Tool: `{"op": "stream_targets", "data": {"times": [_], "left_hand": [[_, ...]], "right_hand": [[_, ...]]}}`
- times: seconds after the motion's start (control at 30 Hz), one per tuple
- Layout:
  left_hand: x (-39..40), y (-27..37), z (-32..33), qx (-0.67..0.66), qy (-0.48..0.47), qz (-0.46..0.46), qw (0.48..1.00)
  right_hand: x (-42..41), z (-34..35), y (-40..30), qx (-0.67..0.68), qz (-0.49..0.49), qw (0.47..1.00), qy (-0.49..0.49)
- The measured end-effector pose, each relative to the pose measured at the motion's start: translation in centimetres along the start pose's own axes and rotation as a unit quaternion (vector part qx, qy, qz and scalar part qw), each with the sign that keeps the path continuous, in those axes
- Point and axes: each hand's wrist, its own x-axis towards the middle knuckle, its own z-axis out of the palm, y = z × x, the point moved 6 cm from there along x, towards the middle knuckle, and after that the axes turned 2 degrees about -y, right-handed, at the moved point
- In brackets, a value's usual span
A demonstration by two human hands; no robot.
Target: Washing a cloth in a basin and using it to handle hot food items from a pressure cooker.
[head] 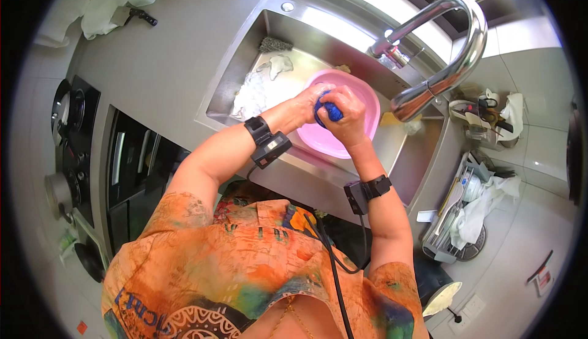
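Note:
My left hand [314, 102] and my right hand [345, 111] are both closed around a bunched blue cloth or scrubber [332, 112]; its exact kind cannot be told. They hold it above a pink plastic basin [373, 121], which stands in a stainless steel sink [239, 40]. Whether the basin holds water is hard to tell. Left of the basin in the sink lie a white mesh-like cloth [250, 95], a pale wet rag [279, 65] and a dark grey scrubber [275, 44]. Something yellow [390, 118] lies right of the basin.
A chrome faucet [459, 68] arches over the sink's right side. On the counter at upper left lies a black-handled knife [142, 16] by white cloths. Utensil holders [487, 114] and a dish rack [452, 215] stand at right. A black stove [82, 150] is at far left.

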Motion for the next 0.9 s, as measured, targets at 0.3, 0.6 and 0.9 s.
{"op": "stream_targets", "data": {"times": [0.3, 0.6, 0.9], "left_hand": [[0.0, 0.8, -5.7, -0.104, 0.149, 0.222, 0.958], [-4.7, 0.0, 4.7, -0.013, -0.097, -0.066, 0.993], [-4.7, 2.8, 9.7, 0.720, 0.006, -0.116, 0.684]], "right_hand": [[-5.3, 3.1, 4.0, 0.179, 0.309, 0.929, 0.097], [0.2, 0.7, -6.4, -0.025, -0.216, 0.971, -0.098], [-1.2, 4.3, -7.8, -0.195, -0.364, 0.858, -0.306]]}}
